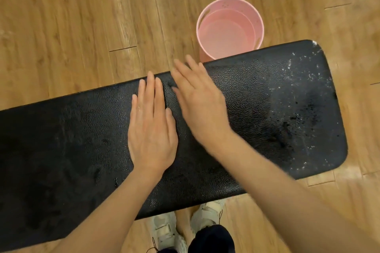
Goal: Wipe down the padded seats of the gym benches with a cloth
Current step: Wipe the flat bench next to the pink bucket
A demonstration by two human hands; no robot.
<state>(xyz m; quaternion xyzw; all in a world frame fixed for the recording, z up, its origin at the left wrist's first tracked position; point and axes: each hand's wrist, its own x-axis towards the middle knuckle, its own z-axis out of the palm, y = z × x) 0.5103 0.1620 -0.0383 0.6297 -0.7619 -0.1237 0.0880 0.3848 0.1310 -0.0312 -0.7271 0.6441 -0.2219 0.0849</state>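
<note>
A black padded bench seat (267,98) runs across the view from lower left to upper right. White specks and dark crumbs are scattered over its right end. My left hand (151,127) lies flat on the middle of the pad, fingers straight and together. My right hand (200,104) is just to its right, over the pad with straight fingers that reach the far edge; it is blurred. Neither hand holds anything. No cloth is in view.
A pink bucket (259,24) with water in it stands on the wooden floor (72,26) just beyond the bench's far edge. My feet in pale shoes (164,230) are on the floor at the near side of the bench.
</note>
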